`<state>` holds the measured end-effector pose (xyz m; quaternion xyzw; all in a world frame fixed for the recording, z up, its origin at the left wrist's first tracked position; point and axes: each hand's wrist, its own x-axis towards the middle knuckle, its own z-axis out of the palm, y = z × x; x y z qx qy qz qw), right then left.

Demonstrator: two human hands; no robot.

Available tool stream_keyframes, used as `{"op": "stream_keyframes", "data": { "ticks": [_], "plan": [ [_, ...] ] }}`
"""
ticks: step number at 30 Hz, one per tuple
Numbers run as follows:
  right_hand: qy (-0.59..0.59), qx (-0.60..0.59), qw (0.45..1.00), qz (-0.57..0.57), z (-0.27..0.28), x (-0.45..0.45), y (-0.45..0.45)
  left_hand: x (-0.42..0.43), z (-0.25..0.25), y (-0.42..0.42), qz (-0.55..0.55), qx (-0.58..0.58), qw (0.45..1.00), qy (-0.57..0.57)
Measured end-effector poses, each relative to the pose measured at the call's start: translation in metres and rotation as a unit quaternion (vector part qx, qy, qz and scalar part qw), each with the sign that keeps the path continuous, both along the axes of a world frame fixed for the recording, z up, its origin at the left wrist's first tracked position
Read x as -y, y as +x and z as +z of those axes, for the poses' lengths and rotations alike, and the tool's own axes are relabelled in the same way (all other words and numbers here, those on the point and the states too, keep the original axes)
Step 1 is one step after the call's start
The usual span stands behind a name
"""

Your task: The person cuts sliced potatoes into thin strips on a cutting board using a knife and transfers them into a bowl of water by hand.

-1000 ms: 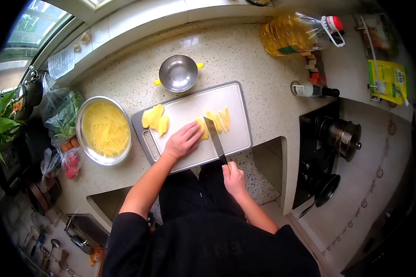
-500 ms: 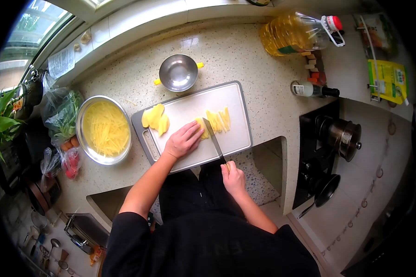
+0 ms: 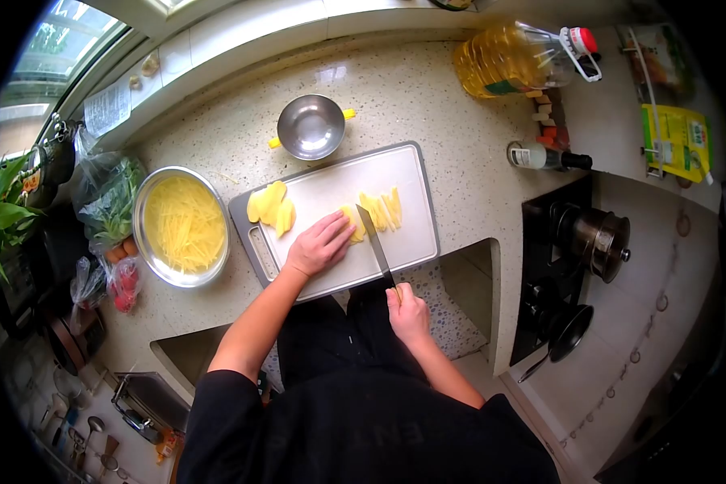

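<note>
A knife (image 3: pixel 377 246) is in my right hand (image 3: pixel 409 313), its handle wrapped by closed fingers at the board's near edge. Its blade points away from me over the cutting board (image 3: pixel 411 181). My left hand (image 3: pixel 323 242) presses pale yellow potato slices (image 3: pixel 353 226) against the board, fingers together, just left of the blade. Part of those slices is hidden beneath the fingers. Right of the knife lie cut potato strips (image 3: pixel 381 210). More overlapping potato slices (image 3: pixel 271 207) rest at the board's left end.
A metal basin (image 3: pixel 142 230) of yellow shreds (image 3: pixel 187 224) stands left of the board. Behind it is a small metal bowl (image 3: pixel 311 127) with yellow handles. Bagged greens (image 3: pixel 114 198), an oil jug (image 3: pixel 504 60), a dark-capped bottle (image 3: pixel 540 156) and a stove (image 3: pixel 540 242) surround the work area.
The knife blade has shifted very slightly to the right, away from my left fingertips. My left hand and the potato pieces look unmoved.
</note>
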<state>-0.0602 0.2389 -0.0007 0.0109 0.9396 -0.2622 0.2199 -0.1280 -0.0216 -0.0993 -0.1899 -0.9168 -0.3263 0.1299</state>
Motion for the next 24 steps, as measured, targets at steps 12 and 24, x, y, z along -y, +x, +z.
{"op": "stream_keyframes", "data": {
  "ticks": [12, 24],
  "plan": [
    [0.011, -0.02, 1.0, -0.003, -0.0038, 0.0028, 0.0016, -0.0002, 0.0014, -0.0005, 0.001, 0.001, 1.0, -0.007],
    [0.01, -0.009, 1.0, -0.001, -0.0038, 0.0078, -0.0003, 0.0001, 0.0003, 0.0007, 0.002, 0.004, 1.0, -0.005]
  ]
}}
